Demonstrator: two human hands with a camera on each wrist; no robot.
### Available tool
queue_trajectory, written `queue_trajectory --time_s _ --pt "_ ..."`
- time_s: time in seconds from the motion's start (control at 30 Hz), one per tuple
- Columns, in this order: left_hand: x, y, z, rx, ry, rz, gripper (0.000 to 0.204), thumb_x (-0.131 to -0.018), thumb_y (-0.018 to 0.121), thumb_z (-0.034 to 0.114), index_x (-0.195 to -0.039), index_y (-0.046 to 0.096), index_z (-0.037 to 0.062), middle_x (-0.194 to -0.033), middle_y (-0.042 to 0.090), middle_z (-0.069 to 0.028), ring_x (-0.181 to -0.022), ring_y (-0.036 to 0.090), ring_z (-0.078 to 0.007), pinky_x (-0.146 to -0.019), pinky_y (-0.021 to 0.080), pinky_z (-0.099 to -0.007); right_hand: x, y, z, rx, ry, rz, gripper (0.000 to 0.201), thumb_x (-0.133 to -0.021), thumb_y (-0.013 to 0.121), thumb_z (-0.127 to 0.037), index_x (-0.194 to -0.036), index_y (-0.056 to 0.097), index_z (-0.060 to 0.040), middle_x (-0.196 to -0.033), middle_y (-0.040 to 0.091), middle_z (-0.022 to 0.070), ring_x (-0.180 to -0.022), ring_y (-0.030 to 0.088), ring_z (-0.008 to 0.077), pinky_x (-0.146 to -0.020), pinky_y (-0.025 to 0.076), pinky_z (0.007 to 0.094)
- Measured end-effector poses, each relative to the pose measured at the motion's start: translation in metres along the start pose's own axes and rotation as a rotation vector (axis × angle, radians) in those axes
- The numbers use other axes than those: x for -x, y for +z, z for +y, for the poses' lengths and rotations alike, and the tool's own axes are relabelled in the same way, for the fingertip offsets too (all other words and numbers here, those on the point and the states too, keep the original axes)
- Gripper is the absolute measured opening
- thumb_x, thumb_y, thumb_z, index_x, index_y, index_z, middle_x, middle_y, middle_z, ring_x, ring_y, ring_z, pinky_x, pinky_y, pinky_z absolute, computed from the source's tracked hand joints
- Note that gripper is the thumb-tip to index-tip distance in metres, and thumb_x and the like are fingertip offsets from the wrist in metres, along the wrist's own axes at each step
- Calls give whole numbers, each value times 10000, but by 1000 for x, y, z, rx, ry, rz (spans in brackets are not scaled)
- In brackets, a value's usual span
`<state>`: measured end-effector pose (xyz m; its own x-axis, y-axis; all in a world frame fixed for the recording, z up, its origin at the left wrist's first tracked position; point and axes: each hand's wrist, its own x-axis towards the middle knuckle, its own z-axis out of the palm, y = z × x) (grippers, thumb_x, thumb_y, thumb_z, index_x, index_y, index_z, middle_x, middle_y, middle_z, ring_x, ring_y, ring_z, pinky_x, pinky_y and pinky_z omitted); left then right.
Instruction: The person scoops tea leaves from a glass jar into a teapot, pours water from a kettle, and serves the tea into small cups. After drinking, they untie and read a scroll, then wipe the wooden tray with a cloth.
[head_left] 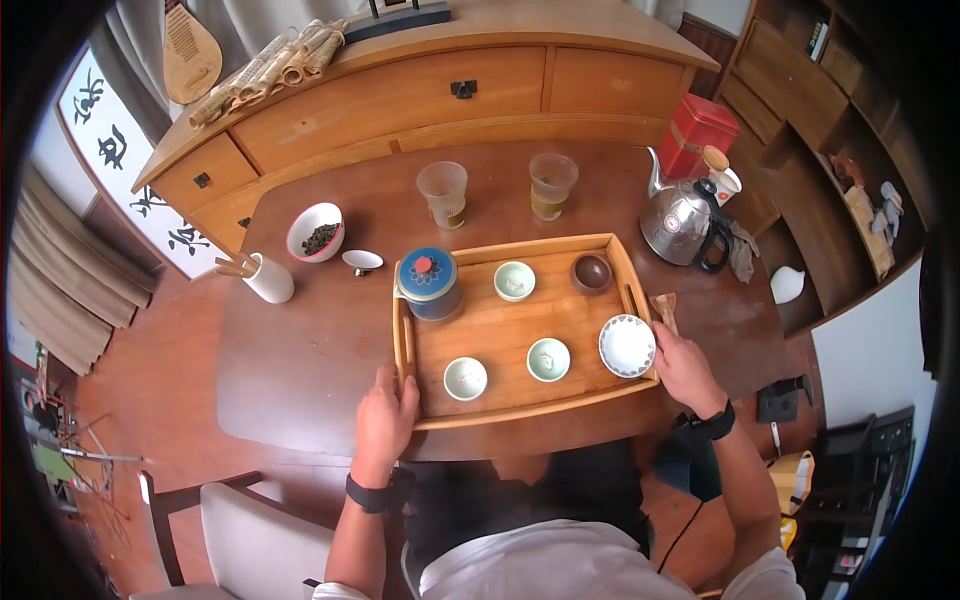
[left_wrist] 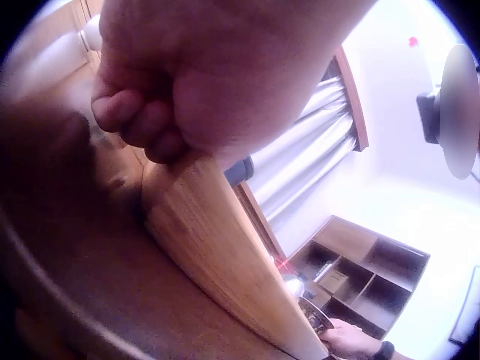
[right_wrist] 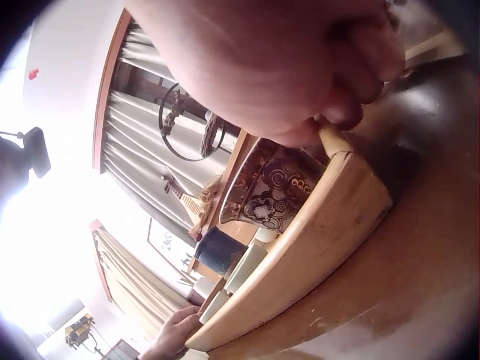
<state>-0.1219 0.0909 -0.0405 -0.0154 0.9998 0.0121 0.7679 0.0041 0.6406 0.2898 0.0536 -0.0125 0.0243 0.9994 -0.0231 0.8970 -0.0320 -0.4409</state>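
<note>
A wooden tray lies at the near part of the brown table, a person's hand at either end. My left hand grips its left end near the front corner, fingers curled at the wall in the left wrist view. At the opposite end, my right hand holds the right wall, fingers bent over it. On the tray stand a blue lidded teapot, three pale green cups, a dark brown cup and a white bowl with a patterned rim, beside the right hand.
Behind the tray are two clear tumblers. A steel kettle stands right, before a red tin. To the left are a bowl of tea leaves, a small white scoop and a white holder of wooden tools.
</note>
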Motion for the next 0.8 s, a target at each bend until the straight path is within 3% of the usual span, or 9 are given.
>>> queue_trajectory --time_s 0.2,0.33,0.63,0.8 --pt "-19 5 -3 2 37 24 224 -955 574 211 -1007 537 -4 -741 642 -226 -713 632 -439 -626 486 -509 -13 5 6 10 -9 22 179 -914 496 -123 -1045 487 -1 -892 627 277 -871 593 478 -740 451 564" --pt "-19 3 1 31 -27 -17 230 -959 570 219 -1005 534 -4 -736 640 -221 -715 630 -437 -631 484 -507 -13 3 3 -2 44 -13 182 -920 492 -132 -1047 485 -2 -928 630 276 -901 590 478 -761 450 565" --pt "-10 3 -4 58 14 26 267 -975 570 255 -1034 540 -4 -765 643 -216 -734 633 -426 -636 486 -491 -11 -1 -1 4 71 -53 283 -934 478 -143 -1180 502 -4 -1010 639 279 -965 594 463 -811 459 550" --pt "-3 -2 -2 41 35 16 281 -981 565 262 -1076 552 -2 -761 644 -208 -730 635 -420 -638 488 -485 -17 -7 17 -7 -4 -107 325 -949 493 -197 -1214 526 -11 -1047 644 273 -987 601 452 -831 471 530"
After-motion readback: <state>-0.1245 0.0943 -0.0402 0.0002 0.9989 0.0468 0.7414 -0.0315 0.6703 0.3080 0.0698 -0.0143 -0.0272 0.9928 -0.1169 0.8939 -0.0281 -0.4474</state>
